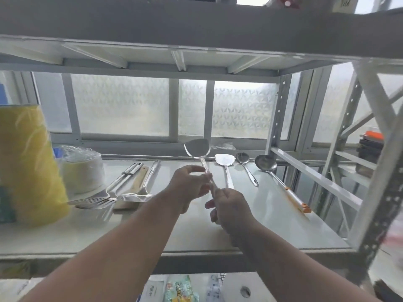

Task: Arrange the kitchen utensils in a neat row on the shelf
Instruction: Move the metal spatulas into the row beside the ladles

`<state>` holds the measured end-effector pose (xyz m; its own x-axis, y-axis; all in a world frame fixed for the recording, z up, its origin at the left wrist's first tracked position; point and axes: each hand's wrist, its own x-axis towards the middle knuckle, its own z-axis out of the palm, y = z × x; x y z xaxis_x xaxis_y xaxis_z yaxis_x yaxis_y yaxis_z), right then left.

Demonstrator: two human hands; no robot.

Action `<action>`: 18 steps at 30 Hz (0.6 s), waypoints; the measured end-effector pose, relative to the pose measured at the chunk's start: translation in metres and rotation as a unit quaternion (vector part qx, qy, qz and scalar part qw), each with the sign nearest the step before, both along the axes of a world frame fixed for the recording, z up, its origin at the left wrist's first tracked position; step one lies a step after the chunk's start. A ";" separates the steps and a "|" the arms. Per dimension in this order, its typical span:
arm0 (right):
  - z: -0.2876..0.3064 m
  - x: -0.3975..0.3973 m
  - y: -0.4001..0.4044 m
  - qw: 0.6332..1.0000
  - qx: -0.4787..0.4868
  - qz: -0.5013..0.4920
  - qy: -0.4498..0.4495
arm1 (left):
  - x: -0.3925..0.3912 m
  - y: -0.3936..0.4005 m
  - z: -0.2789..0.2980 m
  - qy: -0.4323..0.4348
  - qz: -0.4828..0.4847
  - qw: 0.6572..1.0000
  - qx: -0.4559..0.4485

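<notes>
A steel spatula is held up above the white shelf, blade away from me. My left hand pinches the middle of its handle and my right hand grips the handle's near end. To the right, lying side by side on the shelf with heads toward the window, are a second steel spatula, a steel spoon and a ladle with an orange-and-white handle. To the left lies a loose pile of steel utensils, one with a wooden handle, heads toward me.
A tall yellow package and a wrapped stack of white bowls stand at the shelf's left. A frosted window runs behind. The rack's upright posts stand at the right. Packets lie on the level below.
</notes>
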<state>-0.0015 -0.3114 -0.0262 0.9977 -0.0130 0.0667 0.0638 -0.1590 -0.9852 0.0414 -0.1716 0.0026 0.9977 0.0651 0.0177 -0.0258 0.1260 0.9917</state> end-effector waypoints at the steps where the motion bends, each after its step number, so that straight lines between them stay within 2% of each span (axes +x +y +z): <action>1: -0.001 -0.001 0.001 0.999 0.028 0.002 0.029 | 0.002 -0.003 -0.006 0.008 0.004 1.000 -0.004; 3: -0.001 -0.002 0.000 0.997 0.048 0.010 0.059 | 0.006 -0.006 -0.014 0.026 0.005 1.000 0.006; 5: 0.002 -0.002 -0.005 0.998 0.009 0.027 0.052 | 0.010 -0.007 -0.017 0.046 0.007 0.999 0.029; 7: 0.004 -0.003 -0.009 0.993 -0.113 0.027 -0.006 | 0.015 -0.005 -0.017 0.060 0.011 0.997 0.044; 9: 0.005 -0.005 -0.014 0.964 -0.247 0.034 -0.088 | 0.022 -0.001 -0.015 0.061 0.031 0.994 0.082; 11: 0.004 -0.003 -0.016 0.931 -0.327 0.075 -0.148 | 0.032 0.004 -0.016 0.055 0.050 0.984 0.161; 14: -0.001 0.006 -0.012 0.865 -0.445 0.147 -0.181 | 0.047 0.007 -0.012 0.033 0.041 0.951 0.304; 18: 0.001 0.028 -0.005 0.839 -0.489 0.158 -0.177 | 0.065 0.004 -0.009 -0.009 0.033 0.887 0.461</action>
